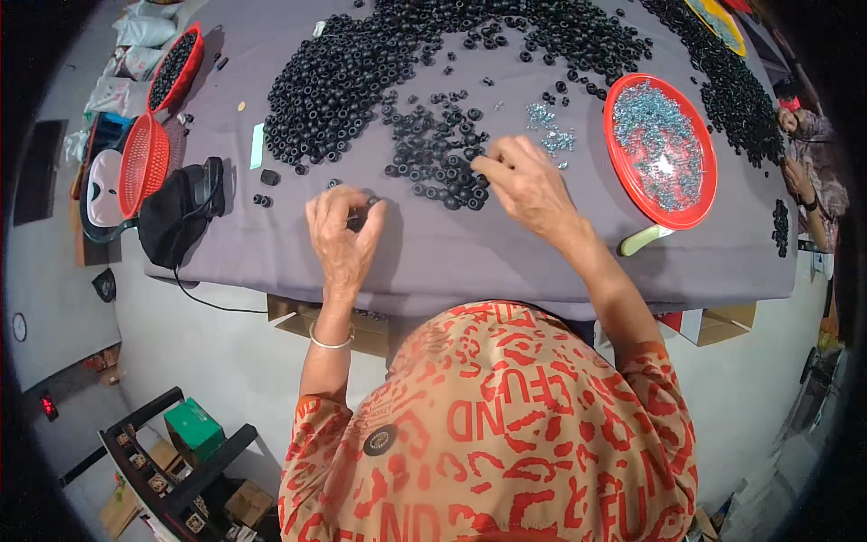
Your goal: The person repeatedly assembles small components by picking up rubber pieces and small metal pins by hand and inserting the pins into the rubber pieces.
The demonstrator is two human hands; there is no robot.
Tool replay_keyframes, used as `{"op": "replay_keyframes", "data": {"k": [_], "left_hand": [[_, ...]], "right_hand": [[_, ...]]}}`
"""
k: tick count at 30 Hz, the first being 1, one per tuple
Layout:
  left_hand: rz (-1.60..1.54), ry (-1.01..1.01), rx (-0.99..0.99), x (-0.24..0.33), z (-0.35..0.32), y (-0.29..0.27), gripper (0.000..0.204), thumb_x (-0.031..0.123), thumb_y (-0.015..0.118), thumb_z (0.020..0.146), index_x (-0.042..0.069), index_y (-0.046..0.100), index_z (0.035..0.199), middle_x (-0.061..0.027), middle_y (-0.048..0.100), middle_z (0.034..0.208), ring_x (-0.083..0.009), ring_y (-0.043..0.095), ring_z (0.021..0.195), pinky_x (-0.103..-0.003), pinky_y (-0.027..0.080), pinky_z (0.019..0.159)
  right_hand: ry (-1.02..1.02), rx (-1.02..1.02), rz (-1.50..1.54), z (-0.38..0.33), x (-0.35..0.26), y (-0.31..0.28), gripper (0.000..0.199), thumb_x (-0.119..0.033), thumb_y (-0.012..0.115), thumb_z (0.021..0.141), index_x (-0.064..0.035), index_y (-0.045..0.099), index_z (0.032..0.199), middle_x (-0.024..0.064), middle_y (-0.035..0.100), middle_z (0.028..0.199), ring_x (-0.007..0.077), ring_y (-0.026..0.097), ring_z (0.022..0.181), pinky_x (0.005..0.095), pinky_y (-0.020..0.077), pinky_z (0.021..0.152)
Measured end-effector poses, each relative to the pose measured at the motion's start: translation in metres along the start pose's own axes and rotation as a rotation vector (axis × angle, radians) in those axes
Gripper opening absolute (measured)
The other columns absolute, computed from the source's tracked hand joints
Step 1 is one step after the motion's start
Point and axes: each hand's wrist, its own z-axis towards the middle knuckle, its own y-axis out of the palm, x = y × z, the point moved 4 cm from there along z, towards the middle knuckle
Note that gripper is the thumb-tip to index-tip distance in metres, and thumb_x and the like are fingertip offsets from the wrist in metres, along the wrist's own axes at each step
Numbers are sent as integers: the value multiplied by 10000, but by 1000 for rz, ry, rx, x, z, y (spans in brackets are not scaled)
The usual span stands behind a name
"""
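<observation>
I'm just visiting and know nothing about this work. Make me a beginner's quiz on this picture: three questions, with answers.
1. True or false: a pale bangle circles the person's left forearm.

2. What is spread in the round red tray on the right?
A: green leaves
B: small silvery pieces
C: yellow sponges

3. Which of the person's hands is at the edge of the loose cluster of black pieces in the middle of the table?

Key:
1. True.
2. B.
3. The right hand; the left hand is apart from that cluster.
</observation>
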Motion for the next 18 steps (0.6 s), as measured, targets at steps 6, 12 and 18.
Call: {"op": "replay_keyframes", "data": {"k": [6, 12, 18], "left_hand": [[-24, -117, 5, -8, 1, 4, 196, 96, 722, 660, 55, 595, 803, -62, 591, 907, -251, 505, 888, -368, 404, 796], [53, 55, 87, 23, 0, 7, 254, 124, 737, 670, 63, 610, 882, -71, 569, 924, -267, 488, 911, -385, 384, 822], [-61, 220, -2, 75, -2, 43, 266, 112, 740, 654, 70, 622, 888, -57, 559, 880, -250, 494, 870, -380, 384, 779]], "right_hand": [[12, -145, -118, -18, 8, -4, 249, 18, 624, 671, -103, 620, 890, 51, 469, 832, 217, 500, 782, 341, 423, 678], [31, -103, -142, -30, 10, -17, 236, -7, 631, 676, -100, 617, 892, 40, 480, 839, 204, 493, 766, 332, 391, 681], [37, -58, -147, -35, 10, -19, 217, -17, 637, 684, -68, 609, 894, 38, 499, 820, 200, 493, 756, 333, 376, 649]]}}
